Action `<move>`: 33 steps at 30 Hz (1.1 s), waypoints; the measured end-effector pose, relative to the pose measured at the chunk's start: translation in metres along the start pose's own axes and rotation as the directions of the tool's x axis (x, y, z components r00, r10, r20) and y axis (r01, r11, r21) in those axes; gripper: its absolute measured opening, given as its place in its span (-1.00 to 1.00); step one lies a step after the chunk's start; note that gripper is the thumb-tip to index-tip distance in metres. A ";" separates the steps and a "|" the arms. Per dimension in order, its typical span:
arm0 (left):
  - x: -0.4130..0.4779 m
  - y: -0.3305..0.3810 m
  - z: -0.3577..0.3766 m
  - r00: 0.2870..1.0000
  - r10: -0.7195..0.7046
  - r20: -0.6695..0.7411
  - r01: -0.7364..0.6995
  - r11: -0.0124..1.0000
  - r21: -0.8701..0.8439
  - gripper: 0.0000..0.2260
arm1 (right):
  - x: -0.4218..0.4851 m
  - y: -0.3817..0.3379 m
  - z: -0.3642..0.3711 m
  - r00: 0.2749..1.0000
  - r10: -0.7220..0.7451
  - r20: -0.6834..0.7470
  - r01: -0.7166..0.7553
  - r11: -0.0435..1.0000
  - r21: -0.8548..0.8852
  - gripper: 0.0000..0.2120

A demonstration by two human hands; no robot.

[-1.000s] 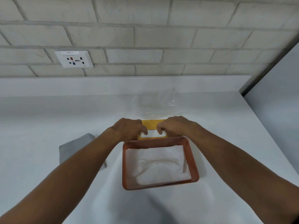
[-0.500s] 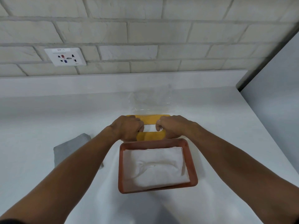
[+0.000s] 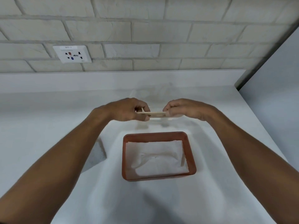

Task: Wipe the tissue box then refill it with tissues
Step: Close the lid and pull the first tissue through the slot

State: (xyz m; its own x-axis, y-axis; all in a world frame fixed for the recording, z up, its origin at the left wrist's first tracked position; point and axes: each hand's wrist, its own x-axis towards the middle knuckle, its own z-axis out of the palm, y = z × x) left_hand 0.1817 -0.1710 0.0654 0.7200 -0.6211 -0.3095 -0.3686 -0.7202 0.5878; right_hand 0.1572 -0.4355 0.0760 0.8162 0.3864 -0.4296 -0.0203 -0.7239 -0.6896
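A left hand [image 3: 127, 109] and right hand [image 3: 186, 109] pinch the ends of the thin lid [image 3: 155, 114], likely light and stiff, beyond the box [image 3: 158, 177].

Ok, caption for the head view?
Left hand and right hand hold thin yellowish lid beyond red rectangular box of white tissues.

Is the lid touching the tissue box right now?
Apart. The head view shows the lid pinched edge-on between left hand and right hand, with bare counter visible between it and the tissue box.

Two hands [image 3: 127, 109] [image 3: 187, 109]; one lid [image 3: 155, 114]; one tissue box [image 3: 159, 177]; one cloth [image 3: 97, 155]; one socket [image 3: 72, 54]
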 end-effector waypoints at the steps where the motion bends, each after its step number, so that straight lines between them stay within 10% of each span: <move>1: -0.005 0.005 -0.005 1.000 0.013 -0.019 -0.014 1.000 -0.007 -0.90 | -0.006 -0.004 -0.002 1.000 -0.008 -0.009 0.008 1.000 0.003 -0.68; 10: -0.039 0.041 -0.032 0.927 0.089 -0.364 -0.157 0.974 -0.162 -0.93 | -0.050 -0.025 -0.008 0.952 -0.175 -0.250 0.246 0.925 0.289 -0.70; 15: -0.043 0.038 -0.015 0.970 0.099 -0.221 -0.172 0.924 -0.342 -0.80 | -0.059 -0.017 0.000 0.980 -0.134 -0.146 0.177 0.922 0.345 -0.81; 21: -0.039 0.028 0.042 0.997 0.053 -0.047 -0.050 0.996 0.076 -0.40 | -0.050 0.021 0.032 1.000 -0.012 -0.020 0.017 0.967 0.255 -0.84; 33: -0.046 0.015 0.085 0.945 0.194 -0.265 -0.051 0.883 0.466 -0.48 | -0.054 0.012 0.053 0.989 0.000 -0.150 -0.035 0.972 -0.231 -0.78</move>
State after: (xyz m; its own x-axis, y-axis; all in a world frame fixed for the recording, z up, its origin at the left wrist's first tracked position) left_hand 0.0934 -0.1795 0.0251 0.7642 -0.6447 0.0197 -0.6364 -0.7486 0.1861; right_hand 0.0825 -0.4344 0.0600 0.8937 0.2961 -0.3371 0.0851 -0.8495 -0.5206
